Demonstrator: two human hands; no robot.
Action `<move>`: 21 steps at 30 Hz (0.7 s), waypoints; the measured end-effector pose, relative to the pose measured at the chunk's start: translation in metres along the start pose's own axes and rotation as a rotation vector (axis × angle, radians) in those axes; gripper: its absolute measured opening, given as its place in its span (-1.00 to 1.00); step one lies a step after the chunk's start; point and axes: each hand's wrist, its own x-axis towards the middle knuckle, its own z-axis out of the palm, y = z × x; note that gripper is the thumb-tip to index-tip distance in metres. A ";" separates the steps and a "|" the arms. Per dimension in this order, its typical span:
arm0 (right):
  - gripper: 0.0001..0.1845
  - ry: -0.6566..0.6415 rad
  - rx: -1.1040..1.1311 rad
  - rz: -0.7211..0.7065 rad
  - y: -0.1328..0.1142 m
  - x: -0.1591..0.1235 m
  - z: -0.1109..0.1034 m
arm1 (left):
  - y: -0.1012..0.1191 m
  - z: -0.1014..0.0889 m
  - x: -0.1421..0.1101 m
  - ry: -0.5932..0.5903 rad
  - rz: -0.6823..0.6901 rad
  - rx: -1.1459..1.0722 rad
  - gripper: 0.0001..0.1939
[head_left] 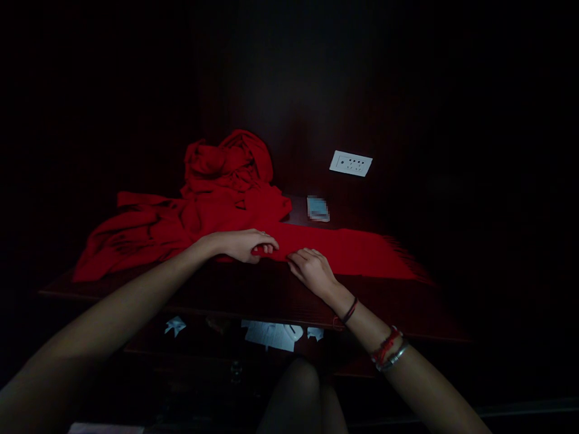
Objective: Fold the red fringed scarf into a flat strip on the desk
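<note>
A long red scarf (362,250) lies along a dark wooden desk (253,295), its fringed end at the right and the rest heaped up at the back left. My left hand (246,244) is curled over the scarf's near edge at the middle, fingers closed on the cloth. My right hand (312,269) rests just beside it, fingertips pinching the same edge. Bracelets and a red string sit on my right wrist.
A white wall socket (351,163) is on the dark back panel. A small pale card-like object (317,208) lies on the desk behind the scarf. Scraps of white paper (271,334) lie on the shelf below. My knee shows at the bottom.
</note>
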 end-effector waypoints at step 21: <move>-0.77 0.016 -0.071 0.086 -0.012 0.007 0.002 | 0.007 0.004 0.005 0.133 0.089 0.198 -0.81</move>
